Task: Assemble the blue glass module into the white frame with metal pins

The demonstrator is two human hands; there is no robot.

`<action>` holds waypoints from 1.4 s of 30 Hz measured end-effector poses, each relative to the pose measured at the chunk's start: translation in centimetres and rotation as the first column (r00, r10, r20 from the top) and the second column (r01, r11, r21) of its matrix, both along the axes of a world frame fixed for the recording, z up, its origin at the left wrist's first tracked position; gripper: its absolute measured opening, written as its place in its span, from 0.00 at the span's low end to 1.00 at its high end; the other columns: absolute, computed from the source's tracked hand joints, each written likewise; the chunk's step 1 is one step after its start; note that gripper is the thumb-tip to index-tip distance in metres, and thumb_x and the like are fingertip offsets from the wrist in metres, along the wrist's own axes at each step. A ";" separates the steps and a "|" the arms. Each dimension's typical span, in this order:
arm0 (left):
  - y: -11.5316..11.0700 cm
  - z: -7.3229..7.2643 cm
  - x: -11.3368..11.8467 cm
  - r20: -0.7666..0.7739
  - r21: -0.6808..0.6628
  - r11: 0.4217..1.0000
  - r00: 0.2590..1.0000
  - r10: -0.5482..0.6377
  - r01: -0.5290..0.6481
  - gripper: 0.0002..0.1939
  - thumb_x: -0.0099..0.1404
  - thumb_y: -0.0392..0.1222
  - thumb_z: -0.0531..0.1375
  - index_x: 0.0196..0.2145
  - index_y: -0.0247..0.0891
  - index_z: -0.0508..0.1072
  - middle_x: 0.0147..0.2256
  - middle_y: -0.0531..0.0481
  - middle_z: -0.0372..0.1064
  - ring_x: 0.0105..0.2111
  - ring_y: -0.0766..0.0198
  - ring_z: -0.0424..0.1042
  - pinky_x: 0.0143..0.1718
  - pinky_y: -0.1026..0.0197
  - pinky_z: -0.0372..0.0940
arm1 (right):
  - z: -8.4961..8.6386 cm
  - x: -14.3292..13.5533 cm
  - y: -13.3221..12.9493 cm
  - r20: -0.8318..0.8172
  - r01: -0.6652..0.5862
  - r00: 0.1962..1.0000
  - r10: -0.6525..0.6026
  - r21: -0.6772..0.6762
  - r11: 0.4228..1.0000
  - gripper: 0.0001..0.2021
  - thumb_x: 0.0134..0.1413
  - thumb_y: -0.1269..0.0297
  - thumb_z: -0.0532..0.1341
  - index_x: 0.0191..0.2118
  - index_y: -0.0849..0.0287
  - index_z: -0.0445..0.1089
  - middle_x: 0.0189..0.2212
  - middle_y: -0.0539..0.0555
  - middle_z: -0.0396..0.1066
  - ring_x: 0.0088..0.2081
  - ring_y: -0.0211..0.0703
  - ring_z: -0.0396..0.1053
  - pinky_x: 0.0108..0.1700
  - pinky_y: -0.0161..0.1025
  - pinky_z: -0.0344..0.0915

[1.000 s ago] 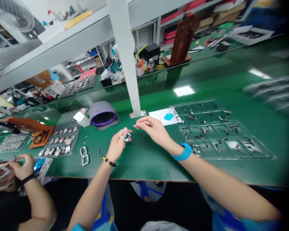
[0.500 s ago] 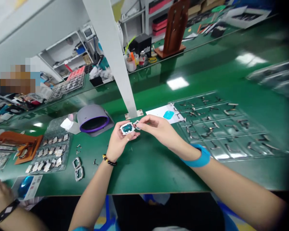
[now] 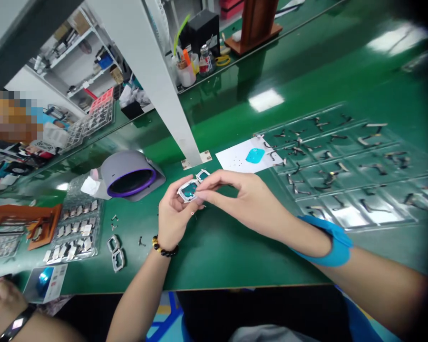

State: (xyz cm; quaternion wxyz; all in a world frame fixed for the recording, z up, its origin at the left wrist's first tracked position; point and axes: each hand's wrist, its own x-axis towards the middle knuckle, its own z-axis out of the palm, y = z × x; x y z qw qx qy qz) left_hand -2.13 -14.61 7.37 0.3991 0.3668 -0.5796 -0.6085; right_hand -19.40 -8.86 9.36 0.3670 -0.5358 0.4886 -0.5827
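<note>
A person's two bare hands meet above a glossy green workbench (image 3: 235, 247). The left hand (image 3: 173, 213), with a dark bead bracelet (image 3: 163, 247) at its wrist, is closed around a small frame (image 3: 189, 190): a white, roughly square rim around a teal centre, tilted up toward the camera. A second small white-rimmed piece (image 3: 202, 175) sits just beside it, at the fingertips; whether the two are joined cannot be told. The right hand (image 3: 249, 202), wearing a blue wristband (image 3: 333, 244), pinches narrowly at the frame's right edge, thumb and forefinger touching it.

To the right lies a clear plastic tray (image 3: 345, 164) divided into many shallow pockets, most holding small dark bent metal parts. Just beside its near left corner is a white sheet (image 3: 235, 159) with a teal piece (image 3: 255, 155) resting on it.

To the left, another pocketed tray (image 3: 73, 228) holds rows of small pale rectangular pieces. Near it, two loose grey frames (image 3: 114, 251) lie on the bench, with a few tiny dark parts scattered close by. Behind them sits a grey domed device with a purple ring (image 3: 130, 173). A white post (image 3: 153, 80) stands on the bench beyond the hands. Another person's hand (image 3: 2, 304) shows at the lower left corner.
</note>
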 end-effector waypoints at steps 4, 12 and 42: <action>0.3 0.1 0.0 0.007 -0.048 0.999 1.000 0.026 -0.026 0.27 0.57 0.43 0.75 0.53 0.45 0.77 0.47 0.47 0.77 0.40 0.59 0.79 0.43 0.59 0.76 | -0.3 -0.1 0.3 -0.221 0.094 0.966 -0.134 -0.182 0.979 0.04 0.60 0.67 0.68 0.36 0.49 0.77 0.49 0.50 0.77 0.55 0.52 0.73 0.60 0.55 0.69; 0.9 -0.4 -0.3 0.036 -0.187 0.980 0.997 0.069 -0.061 0.23 0.61 0.43 0.73 0.54 0.46 0.78 0.48 0.46 0.77 0.46 0.56 0.79 0.51 0.55 0.75 | -1.3 0.2 0.1 -0.391 0.073 0.905 -0.167 -0.243 0.967 0.04 0.61 0.68 0.66 0.36 0.51 0.76 0.54 0.53 0.73 0.60 0.54 0.67 0.61 0.57 0.68; 0.2 -0.9 0.3 -0.109 -0.193 0.981 0.993 -0.052 0.030 0.25 0.61 0.38 0.73 0.55 0.52 0.77 0.51 0.49 0.78 0.37 0.68 0.79 0.37 0.70 0.76 | 0.3 -0.5 1.1 -0.336 0.145 0.897 -0.288 -0.392 0.908 0.04 0.65 0.69 0.65 0.39 0.54 0.79 0.37 0.49 0.80 0.42 0.43 0.73 0.47 0.42 0.66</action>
